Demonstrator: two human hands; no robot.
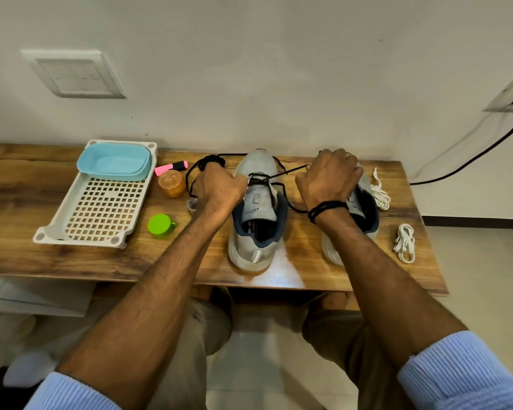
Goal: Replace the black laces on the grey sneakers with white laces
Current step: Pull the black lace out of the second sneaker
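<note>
**Black lace held taut over the middle sneaker**

On the tabletop (42,179) a tray (43,235) lies toward the left edge, with a blue tub (113,173) at its far end. A grey sneaker (249,241) stands at the middle, toe to the far edge. A second sneaker (365,208) stands nearer the right edge, partly under the right hand (329,176). That hand is clenched round a taut strand of the black lace (290,170), which runs from the middle sneaker's eyelets. The left hand (219,187), fisted beside the tongue, grasps the same lace, which loops out beyond it. White laces (404,241) lie along the right edge. A jar (171,183), a cup (160,226) and a highlighter (172,167) sit just right of the tray.
</note>
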